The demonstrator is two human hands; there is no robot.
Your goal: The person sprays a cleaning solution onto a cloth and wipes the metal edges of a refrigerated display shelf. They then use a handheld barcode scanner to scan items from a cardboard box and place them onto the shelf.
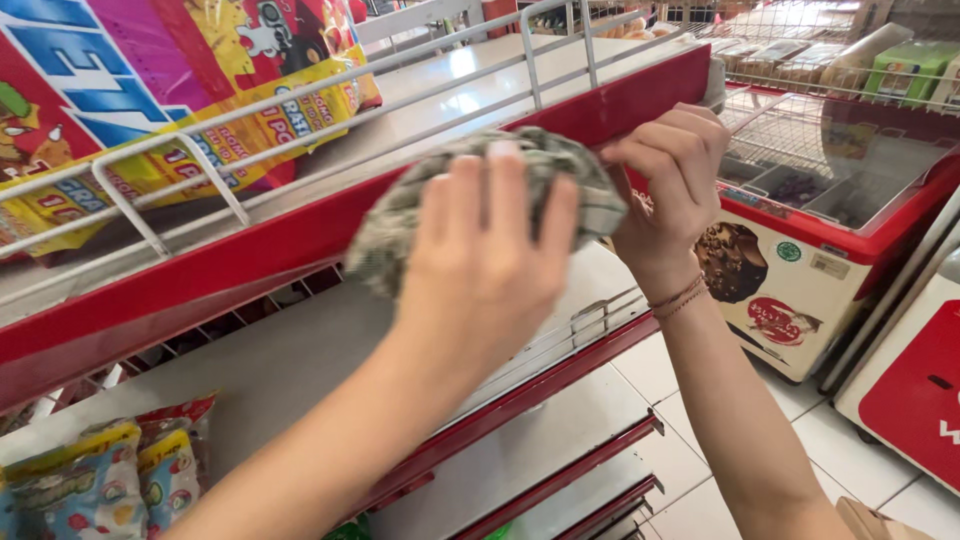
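Note:
My left hand [487,255] presses a grey-green checked cloth [400,225] against the red front edge of a shop shelf [200,275]. My right hand [668,170] pinches the cloth's right end against the same red edge. A thin bracelet sits on my right wrist. The cloth is bunched up and partly hidden behind my left hand.
Colourful snack bags [180,90] lie on the upper shelf behind a white wire rail [190,150]. More snack bags [100,480] sit on the lower shelf at the left. A glass-topped ice cream freezer [820,210] stands at the right on the white tiled floor.

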